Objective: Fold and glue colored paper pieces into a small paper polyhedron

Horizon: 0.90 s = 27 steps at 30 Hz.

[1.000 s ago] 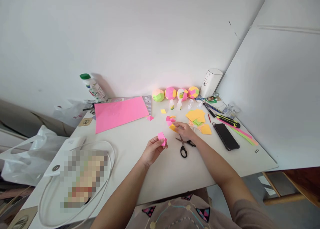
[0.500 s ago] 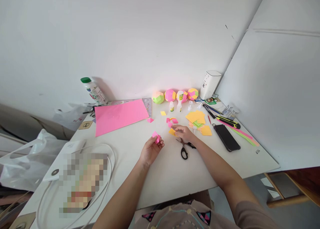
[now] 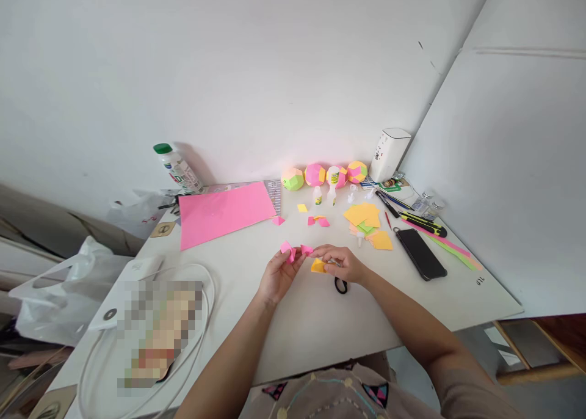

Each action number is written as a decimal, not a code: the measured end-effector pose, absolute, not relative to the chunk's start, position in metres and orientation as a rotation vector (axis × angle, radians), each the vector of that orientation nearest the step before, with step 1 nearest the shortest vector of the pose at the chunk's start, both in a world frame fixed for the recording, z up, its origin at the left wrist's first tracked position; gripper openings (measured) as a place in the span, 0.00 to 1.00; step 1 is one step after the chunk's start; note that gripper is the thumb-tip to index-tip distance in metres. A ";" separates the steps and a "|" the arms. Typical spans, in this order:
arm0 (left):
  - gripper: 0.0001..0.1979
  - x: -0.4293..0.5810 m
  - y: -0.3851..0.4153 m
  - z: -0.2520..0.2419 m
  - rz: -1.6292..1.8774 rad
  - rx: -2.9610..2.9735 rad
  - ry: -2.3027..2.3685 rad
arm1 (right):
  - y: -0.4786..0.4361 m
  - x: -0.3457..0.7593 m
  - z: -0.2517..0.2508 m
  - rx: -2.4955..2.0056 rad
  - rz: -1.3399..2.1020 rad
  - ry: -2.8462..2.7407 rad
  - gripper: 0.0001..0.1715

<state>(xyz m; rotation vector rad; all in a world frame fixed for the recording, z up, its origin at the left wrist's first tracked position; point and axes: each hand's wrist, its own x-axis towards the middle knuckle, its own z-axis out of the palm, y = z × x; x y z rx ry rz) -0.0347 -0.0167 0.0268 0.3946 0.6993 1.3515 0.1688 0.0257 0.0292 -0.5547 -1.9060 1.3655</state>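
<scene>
My left hand [image 3: 277,275] pinches a small folded pink paper piece [image 3: 287,249] above the white table [image 3: 311,321]. My right hand [image 3: 341,263] is beside it, fingers closed on a pink paper piece [image 3: 306,248] and an orange one [image 3: 317,265]. The two hands nearly meet at the table's middle. Black scissors [image 3: 340,284] lie under my right hand, mostly hidden. More pink folded pieces [image 3: 318,221] lie a little farther back.
A big pink sheet [image 3: 224,211] lies back left by a green-capped bottle [image 3: 176,165]. Paper balls [image 3: 323,174], glue bottles [image 3: 324,193], orange squares [image 3: 366,217], a phone [image 3: 420,254], pens and cutters [image 3: 421,223] fill the back right. A blurred object with a white cord [image 3: 151,333] sits front left.
My right hand has picked up pink and orange pieces from the pile and drawn back toward my left hand, which has shifted slightly with its pink piece.
</scene>
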 end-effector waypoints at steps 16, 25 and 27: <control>0.07 -0.032 -0.020 0.031 1.306 0.489 0.709 | 0.019 0.168 0.044 -0.490 1.655 -1.682 0.11; 0.06 -0.032 -0.020 0.030 1.300 0.495 0.722 | 0.019 0.169 0.047 -0.580 1.642 -1.703 0.10; 0.06 -0.032 -0.020 0.031 1.292 0.501 0.730 | 0.020 0.169 0.045 -0.582 1.674 -1.685 0.10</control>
